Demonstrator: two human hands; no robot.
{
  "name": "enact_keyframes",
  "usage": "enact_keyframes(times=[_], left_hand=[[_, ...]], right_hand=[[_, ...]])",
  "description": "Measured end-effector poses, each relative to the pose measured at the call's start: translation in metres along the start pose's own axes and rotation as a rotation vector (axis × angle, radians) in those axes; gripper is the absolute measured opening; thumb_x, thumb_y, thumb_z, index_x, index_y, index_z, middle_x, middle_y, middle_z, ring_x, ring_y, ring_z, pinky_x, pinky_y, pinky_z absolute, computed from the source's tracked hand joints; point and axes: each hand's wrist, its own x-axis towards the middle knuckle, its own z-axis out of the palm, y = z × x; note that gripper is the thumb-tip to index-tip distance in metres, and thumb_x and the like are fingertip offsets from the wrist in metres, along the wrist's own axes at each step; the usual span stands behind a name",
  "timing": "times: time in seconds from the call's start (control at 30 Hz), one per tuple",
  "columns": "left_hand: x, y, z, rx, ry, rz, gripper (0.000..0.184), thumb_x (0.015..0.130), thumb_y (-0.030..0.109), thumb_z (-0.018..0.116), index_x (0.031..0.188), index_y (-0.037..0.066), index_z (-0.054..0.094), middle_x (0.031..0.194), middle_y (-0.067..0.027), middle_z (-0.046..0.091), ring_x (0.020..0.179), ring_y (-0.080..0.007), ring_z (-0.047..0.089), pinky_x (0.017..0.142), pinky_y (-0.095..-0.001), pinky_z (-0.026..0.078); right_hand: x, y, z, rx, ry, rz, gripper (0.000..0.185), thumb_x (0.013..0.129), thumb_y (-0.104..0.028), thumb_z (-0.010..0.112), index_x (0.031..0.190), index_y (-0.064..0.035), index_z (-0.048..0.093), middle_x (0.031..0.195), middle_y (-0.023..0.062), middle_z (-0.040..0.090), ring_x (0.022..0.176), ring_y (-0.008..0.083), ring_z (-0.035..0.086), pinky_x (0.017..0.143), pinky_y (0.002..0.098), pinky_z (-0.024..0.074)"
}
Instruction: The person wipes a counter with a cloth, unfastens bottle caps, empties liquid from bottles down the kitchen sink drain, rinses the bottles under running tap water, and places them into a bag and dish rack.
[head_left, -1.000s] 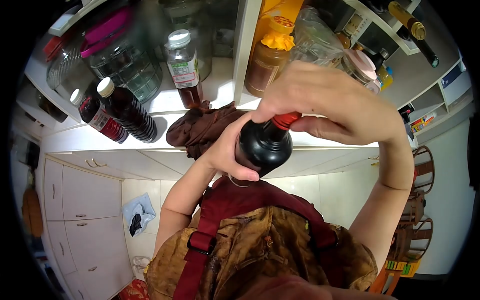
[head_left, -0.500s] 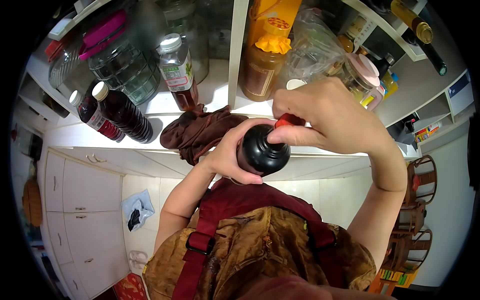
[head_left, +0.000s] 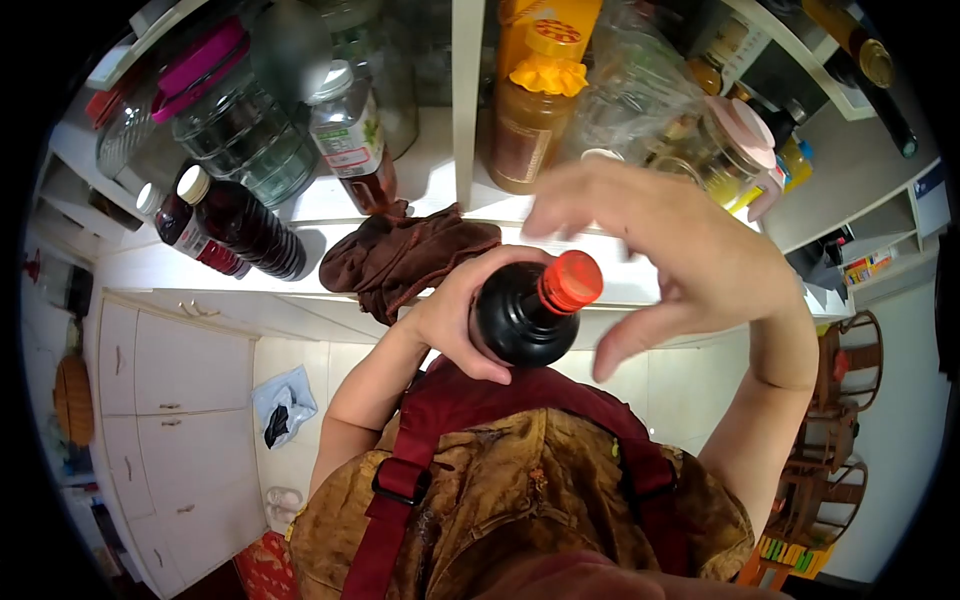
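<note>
My left hand [head_left: 465, 315] is wrapped round a dark bottle [head_left: 520, 325] with a red cap [head_left: 573, 280], held above the shelf's front edge, its top tilted up and to the right. The cap sits on the bottle's neck. My right hand [head_left: 660, 255] is off the cap, just to its right, with thumb and fingers spread and nothing between them. A crumpled brown cloth [head_left: 400, 255] lies on the shelf, left of the bottle and close to my left hand.
Two dark-filled bottles [head_left: 245, 225] with white caps stand at the left. Behind the cloth is a labelled plastic bottle [head_left: 355, 145]. Further right are a brown jar with a yellow top [head_left: 530, 130] and a pink-lidded pitcher [head_left: 735, 150]. Wooden chairs [head_left: 840, 430] stand at the far right.
My right hand has let go of the red cap and moved away from it, its fingers opening. The bottle stays in my left hand, and the cap is now uncovered.
</note>
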Motion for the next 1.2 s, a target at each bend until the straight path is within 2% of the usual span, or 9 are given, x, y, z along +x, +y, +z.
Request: enact_keyframes(times=[0.1, 0.13, 0.23, 0.37, 0.67, 0.77, 0.9, 1.03, 1.2], left_hand=[[0.004, 0.018, 0.001, 0.307, 0.052, 0.194, 0.096, 0.047, 0.029, 0.086, 0.129, 0.003, 0.044, 0.12, -0.0097, 0.054, 0.11, -0.0199, 0.054, 0.098, -0.0326, 0.039], [0.002, 0.014, 0.001, 0.301, 0.051, 0.138, 0.095, 0.047, 0.03, 0.086, 0.129, 0.004, 0.045, 0.12, -0.0095, 0.055, 0.11, -0.0205, 0.054, 0.097, -0.0329, 0.04], [-0.002, 0.005, 0.001, 0.194, 0.059, 0.1, 0.095, 0.047, 0.03, 0.085, 0.129, 0.004, 0.045, 0.118, -0.0097, 0.056, 0.11, -0.0205, 0.054, 0.098, -0.0333, 0.039], [-0.006, 0.007, -0.007, 0.191, 0.025, 0.095, 0.096, 0.046, 0.03, 0.085, 0.129, 0.004, 0.045, 0.12, -0.0102, 0.055, 0.111, -0.0213, 0.054, 0.098, -0.0335, 0.039], [-0.018, 0.003, -0.011, 0.048, 0.054, 0.093, 0.099, 0.044, 0.034, 0.088, 0.126, 0.0, 0.045, 0.119, -0.0115, 0.054, 0.108, -0.0209, 0.055, 0.096, -0.0332, 0.04], [-0.023, -0.004, -0.015, 0.165, 0.107, 0.178, 0.101, 0.044, 0.036, 0.088, 0.127, 0.0, 0.044, 0.117, -0.0125, 0.055, 0.108, -0.0227, 0.055, 0.096, -0.0343, 0.041], [-0.021, -0.003, -0.001, -0.115, 0.115, 0.226, 0.097, 0.046, 0.031, 0.09, 0.126, 0.0, 0.044, 0.116, -0.0142, 0.057, 0.107, -0.0252, 0.057, 0.094, -0.0362, 0.043], [-0.022, 0.007, -0.001, -0.079, 0.077, 0.217, 0.094, 0.046, 0.03, 0.09, 0.124, 0.002, 0.047, 0.114, -0.0135, 0.06, 0.104, -0.0251, 0.06, 0.091, -0.0355, 0.045], [-0.012, 0.023, 0.001, -0.006, -0.043, 0.326, 0.084, 0.051, 0.031, 0.088, 0.12, 0.001, 0.052, 0.111, -0.0132, 0.062, 0.097, -0.0262, 0.063, 0.085, -0.0339, 0.05]], right_hand=[[0.003, -0.022, -0.004, -0.216, -0.215, 0.408, 0.046, 0.064, -0.039, 0.08, 0.082, -0.0032, 0.056, 0.073, 0.0101, 0.059, 0.066, 0.0294, 0.058, 0.055, 0.0337, 0.0429], [0.001, -0.018, 0.006, -0.367, -0.138, 0.234, 0.041, 0.065, -0.036, 0.079, 0.077, -0.0045, 0.055, 0.06, 0.0093, 0.054, 0.053, 0.029, 0.054, 0.049, 0.0345, 0.0395], [0.001, -0.022, 0.014, -0.381, -0.043, 0.197, 0.036, 0.065, -0.03, 0.078, 0.078, -0.0048, 0.057, 0.061, 0.0098, 0.053, 0.055, 0.0293, 0.054, 0.051, 0.0353, 0.0396], [0.008, -0.022, 0.008, -0.308, -0.061, -0.036, 0.03, 0.066, -0.015, 0.074, 0.093, -0.004, 0.064, 0.079, 0.0103, 0.058, 0.072, 0.027, 0.058, 0.057, 0.0356, 0.0441], [0.018, -0.006, -0.009, 0.008, -0.025, -0.368, 0.008, 0.075, -0.012, 0.064, 0.069, -0.0065, 0.065, 0.095, 0.0111, 0.063, 0.079, 0.0251, 0.057, 0.067, 0.0324, 0.0453], [0.009, -0.003, -0.021, 0.069, 0.086, -0.222, 0.01, 0.074, -0.012, 0.063, 0.079, -0.0041, 0.06, 0.095, 0.0144, 0.06, 0.077, 0.0233, 0.056, 0.068, 0.0326, 0.0455], [-0.015, 0.01, -0.009, 0.23, 0.253, -0.042, 0.029, 0.075, -0.014, 0.063, 0.099, -0.001, 0.054, 0.099, 0.0196, 0.057, 0.081, 0.0229, 0.055, 0.069, 0.0321, 0.0471], [-0.042, 0.027, 0.003, 0.438, 0.312, 0.059, 0.038, 0.075, -0.006, 0.065, 0.109, 0.0057, 0.054, 0.107, 0.0183, 0.058, 0.096, 0.0239, 0.058, 0.082, 0.033, 0.0469], [-0.065, 0.039, 0.021, 0.464, 0.425, 0.171, 0.043, 0.075, -0.009, 0.065, 0.113, 0.0039, 0.05, 0.105, 0.019, 0.059, 0.087, 0.0205, 0.058, 0.081, 0.0337, 0.0474]])
